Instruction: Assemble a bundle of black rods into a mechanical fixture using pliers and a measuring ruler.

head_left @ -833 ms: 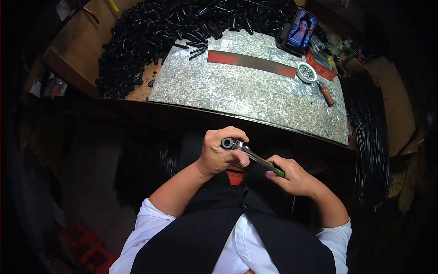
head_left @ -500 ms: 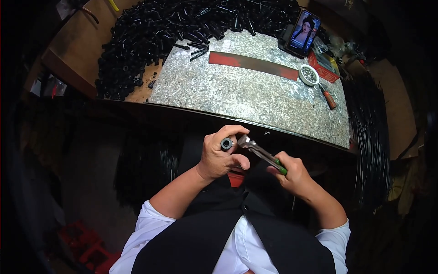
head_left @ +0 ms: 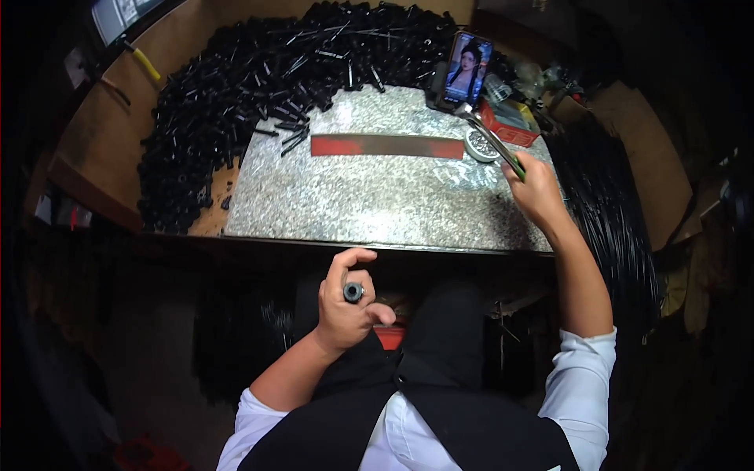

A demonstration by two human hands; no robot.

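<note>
My left hand [head_left: 342, 315] is in front of the table's near edge, above my lap. Its fingers curl round a dark tube-like piece [head_left: 353, 292], whose hollow round end faces up; thumb and forefinger stand apart from it. Out over the right of the table, my right hand [head_left: 536, 188] is closed on the green handles of a pair of pliers [head_left: 488, 135]. The metal head of the pliers points away, just below the phone. Under the pliers is a small white bowl [head_left: 478, 156] of tiny shiny pieces, partly covered by them.
A speckled stone slab [head_left: 314, 204] covers the table, with a red and brown strip [head_left: 385, 145] lying across it. Black tubular parts [head_left: 236, 86] are heaped behind and left. A lit phone [head_left: 467, 71] stands beside a red box [head_left: 510, 129]. Long black rods [head_left: 620, 212] lie at right.
My right hand has carried the pliers away from the left hand, up and right over the table to the bowl. My left hand still holds the dark tube. The view has shifted.
</note>
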